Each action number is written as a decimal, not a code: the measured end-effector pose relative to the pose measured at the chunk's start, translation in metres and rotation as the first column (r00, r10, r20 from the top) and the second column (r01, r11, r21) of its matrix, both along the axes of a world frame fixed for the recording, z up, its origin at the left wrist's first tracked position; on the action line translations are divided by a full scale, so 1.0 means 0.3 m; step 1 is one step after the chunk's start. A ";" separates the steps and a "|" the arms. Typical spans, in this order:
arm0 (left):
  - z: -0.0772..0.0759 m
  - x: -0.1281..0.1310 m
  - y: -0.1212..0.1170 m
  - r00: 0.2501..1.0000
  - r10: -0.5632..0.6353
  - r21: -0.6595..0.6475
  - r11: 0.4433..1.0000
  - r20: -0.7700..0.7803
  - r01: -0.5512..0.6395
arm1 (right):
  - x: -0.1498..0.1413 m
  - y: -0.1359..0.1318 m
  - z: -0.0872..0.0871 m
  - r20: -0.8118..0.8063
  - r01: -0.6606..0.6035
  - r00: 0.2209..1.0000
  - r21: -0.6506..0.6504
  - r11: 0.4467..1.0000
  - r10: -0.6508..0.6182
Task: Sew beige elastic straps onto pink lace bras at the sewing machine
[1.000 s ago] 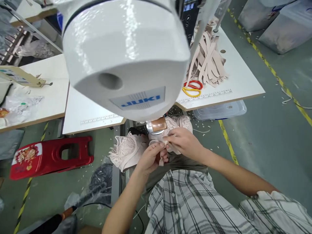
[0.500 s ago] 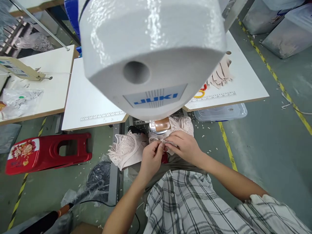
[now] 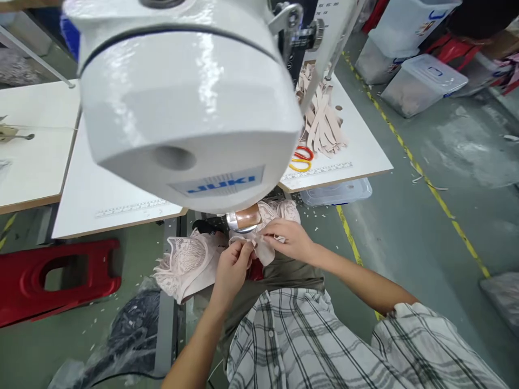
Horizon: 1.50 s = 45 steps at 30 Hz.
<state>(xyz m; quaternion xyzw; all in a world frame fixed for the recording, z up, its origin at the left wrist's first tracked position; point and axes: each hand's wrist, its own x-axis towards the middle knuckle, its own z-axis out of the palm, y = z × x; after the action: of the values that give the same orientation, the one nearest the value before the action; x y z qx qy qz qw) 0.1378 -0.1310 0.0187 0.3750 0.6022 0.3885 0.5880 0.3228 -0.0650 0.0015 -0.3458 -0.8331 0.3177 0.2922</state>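
Left hand [image 3: 234, 262], right hand [image 3: 291, 237]: fingers are pinching one pale-pink cloth flap [image 3: 266, 253]
Pale-pink lace cup [image 3: 188, 256]: near left hand

Bright light from above, glare streaks down the white machine head [image 3: 190, 102], underside [image 3: 141, 172] in soft shadow. Counter [image 3: 83, 181] nearly washed out. Wide-angle stretch toward frame edges, JUKI label [image 3: 219, 182] slightly soft.
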 end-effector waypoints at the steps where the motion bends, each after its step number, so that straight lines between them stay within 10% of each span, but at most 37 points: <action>1: 0.005 -0.001 0.000 1.000 0.003 -0.005 1.000 0.023 -0.003 | 0.017 0.032 0.004 0.030 0.044 0.999 0.033 0.998 -0.045; 6: 0.021 -0.007 -0.001 0.994 0.037 -0.057 0.998 0.103 -0.031 | 0.109 0.339 0.019 0.307 0.463 0.793 0.257 0.848 -0.526; 9: 0.024 -0.007 0.002 0.983 0.066 -0.086 0.995 0.173 -0.052 | 0.155 0.522 0.053 0.602 0.420 0.619 0.289 0.860 -0.505; 12: 0.035 -0.008 0.005 0.955 0.127 -0.135 0.986 0.268 -0.094 | 0.173 0.578 0.095 0.680 0.340 0.604 0.253 0.906 -0.417; 25: 0.043 -0.051 0.013 0.878 0.242 -0.219 0.962 0.413 -0.162 | 0.187 -0.134 0.200 0.395 0.054 0.918 -0.155 0.986 0.012; 33: 0.033 -0.044 -0.008 0.973 0.101 -0.107 0.991 0.208 -0.080 | 0.096 -0.117 0.136 0.396 -0.061 0.915 -0.035 0.998 0.070; 45: 0.044 -0.091 -0.021 0.929 0.196 -0.143 0.977 0.315 -0.157 | 0.128 -0.157 0.155 0.264 0.041 0.963 -0.323 0.945 0.048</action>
<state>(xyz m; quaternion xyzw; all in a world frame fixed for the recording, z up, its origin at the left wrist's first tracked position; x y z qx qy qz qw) 0.1105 -0.1373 0.0319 0.2149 0.5489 0.4614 0.6631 0.3613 -0.1120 0.0481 -0.4277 -0.8016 0.4016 0.1148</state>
